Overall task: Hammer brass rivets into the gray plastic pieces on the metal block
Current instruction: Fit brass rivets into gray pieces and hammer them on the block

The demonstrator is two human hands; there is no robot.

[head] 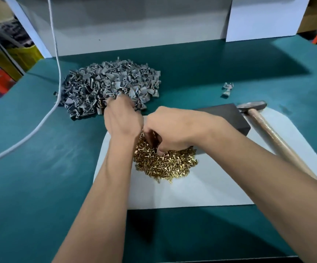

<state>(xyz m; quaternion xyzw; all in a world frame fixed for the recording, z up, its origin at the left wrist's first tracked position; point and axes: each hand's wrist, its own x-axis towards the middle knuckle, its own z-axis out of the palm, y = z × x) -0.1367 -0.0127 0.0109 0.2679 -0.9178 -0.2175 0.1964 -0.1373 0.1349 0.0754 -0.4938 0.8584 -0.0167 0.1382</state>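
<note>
A big heap of gray plastic pieces (108,84) lies on the green table at the back left. My left hand (123,116) reaches into its near edge, fingers curled among the pieces; what they hold is hidden. A pile of brass rivets (165,164) sits on a white sheet (201,190). My right hand (172,130) is down on the pile's far side, fingertips curled into the rivets. The dark metal block (228,116) stands behind my right wrist. A hammer (264,120) with a wooden handle lies to the right of the block.
A few finished gray pieces (227,89) lie at the back right. A white cord (39,126) runs down across the table's left side. White boxes (134,23) stand along the back edge. Colored crates are off the table to the left.
</note>
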